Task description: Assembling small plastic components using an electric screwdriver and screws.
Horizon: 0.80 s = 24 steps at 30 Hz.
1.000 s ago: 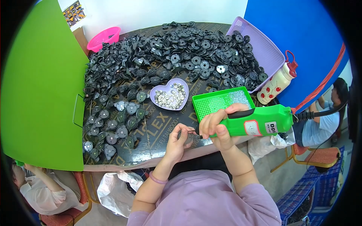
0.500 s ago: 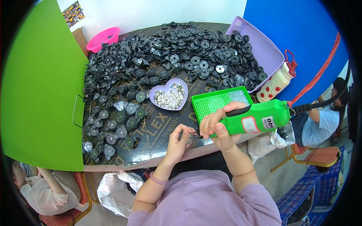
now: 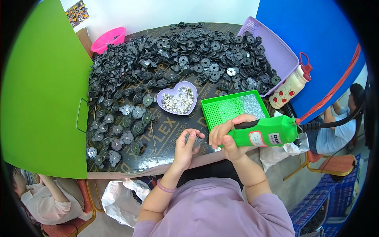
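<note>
Right hand [image 3: 227, 138], right of centre: wrapped around a green power tool [image 3: 278, 134]. Left hand [image 3: 184, 153], frame centre: fingers curled about a small dark part [image 3: 196, 140], largely hidden. Above centre: lilac heart-shaped dish [image 3: 170, 92] of metal pieces [image 3: 177, 104]; green basket [image 3: 212, 113]. Upper middle: heaped black parts [image 3: 173, 49].

Left hand [image 3: 184, 152] at the tabletop's near edge [image 3: 158, 170]: fingers curled, thumb raised. Right hand [image 3: 229, 139] just beside it (visible gap between): fingers wrapped in a closed grip. Left forearm [image 3: 158, 197] and right forearm [image 3: 251, 173] slant inward, converging.
</note>
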Each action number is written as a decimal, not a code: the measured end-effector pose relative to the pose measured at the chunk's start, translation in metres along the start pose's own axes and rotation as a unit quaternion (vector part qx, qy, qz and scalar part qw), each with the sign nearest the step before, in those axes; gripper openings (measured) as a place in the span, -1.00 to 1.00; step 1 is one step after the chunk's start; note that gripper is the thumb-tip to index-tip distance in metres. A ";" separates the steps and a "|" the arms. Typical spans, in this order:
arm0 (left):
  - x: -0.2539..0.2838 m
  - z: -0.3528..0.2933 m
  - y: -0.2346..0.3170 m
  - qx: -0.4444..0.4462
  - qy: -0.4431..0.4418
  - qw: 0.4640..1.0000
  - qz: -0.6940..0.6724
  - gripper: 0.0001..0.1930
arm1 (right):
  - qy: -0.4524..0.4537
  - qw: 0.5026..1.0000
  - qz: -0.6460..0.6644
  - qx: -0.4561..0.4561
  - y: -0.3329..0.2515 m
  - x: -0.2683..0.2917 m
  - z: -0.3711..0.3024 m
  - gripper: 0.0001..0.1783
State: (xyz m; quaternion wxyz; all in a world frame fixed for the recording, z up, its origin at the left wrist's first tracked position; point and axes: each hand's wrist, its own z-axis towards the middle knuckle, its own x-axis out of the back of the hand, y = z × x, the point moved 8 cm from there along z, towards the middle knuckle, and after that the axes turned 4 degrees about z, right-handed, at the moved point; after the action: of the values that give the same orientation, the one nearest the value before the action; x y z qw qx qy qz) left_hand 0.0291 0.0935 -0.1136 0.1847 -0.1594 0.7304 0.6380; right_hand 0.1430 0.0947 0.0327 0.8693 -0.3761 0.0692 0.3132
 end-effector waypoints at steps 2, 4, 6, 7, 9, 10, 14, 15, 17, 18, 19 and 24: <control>0.001 0.000 -0.003 0.005 0.001 1.000 0.001 -0.81 | -0.011 1.000 0.001 0.004 0.004 -0.002 0.000 -0.61; 0.002 -0.001 -0.004 0.010 0.002 1.000 0.002 -0.81 | -0.015 1.000 -0.003 -0.004 0.009 -0.003 -0.003 -0.61; 0.003 0.000 -0.006 0.018 0.005 1.000 -0.001 -0.80 | -0.018 1.000 -0.009 -0.012 0.011 -0.004 -0.004 -0.62; 0.003 0.000 -0.006 0.018 0.005 1.000 -0.001 -0.80 | -0.018 1.000 -0.018 -0.016 0.012 -0.005 -0.005 -0.63; 0.005 0.000 -0.007 0.024 0.013 1.000 0.005 -0.80 | -0.020 0.999 -0.025 -0.021 0.013 -0.005 -0.005 -0.64; 0.005 0.000 -0.007 0.024 0.014 1.000 0.004 -0.80 | -0.027 0.999 -0.028 -0.015 0.015 -0.006 -0.006 -0.64; 0.005 0.002 -0.009 0.034 0.027 0.999 -0.007 -0.80 | -0.048 0.995 -0.083 0.005 0.024 -0.003 -0.012 -0.65; 0.007 0.002 -0.010 0.039 0.039 0.998 -0.011 -0.81 | -0.049 0.995 -0.082 0.005 0.025 -0.003 -0.013 -0.65; 0.009 0.002 -0.012 0.033 0.034 0.999 -0.008 -0.81 | -0.014 0.998 -0.064 -0.020 0.031 -0.001 -0.014 -0.63; 0.009 0.002 -0.011 0.028 0.029 0.999 -0.005 -0.81 | -0.019 0.998 -0.058 -0.019 0.032 -0.004 -0.014 -0.63; 0.009 0.002 -0.011 0.026 0.033 0.999 0.011 -0.80 | -0.012 0.998 -0.063 -0.012 0.031 -0.002 -0.013 -0.63; -0.003 -0.003 0.008 -0.058 0.022 0.988 0.142 -0.80 | -0.032 0.999 0.028 -0.030 0.017 -0.008 0.008 -0.53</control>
State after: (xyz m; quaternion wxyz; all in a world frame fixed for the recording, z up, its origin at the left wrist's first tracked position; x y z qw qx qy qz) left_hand 0.0283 0.0920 -0.1051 0.0660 -0.0784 0.7115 0.6951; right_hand 0.1253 0.1051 0.0312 0.8501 -0.3903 0.0426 0.3511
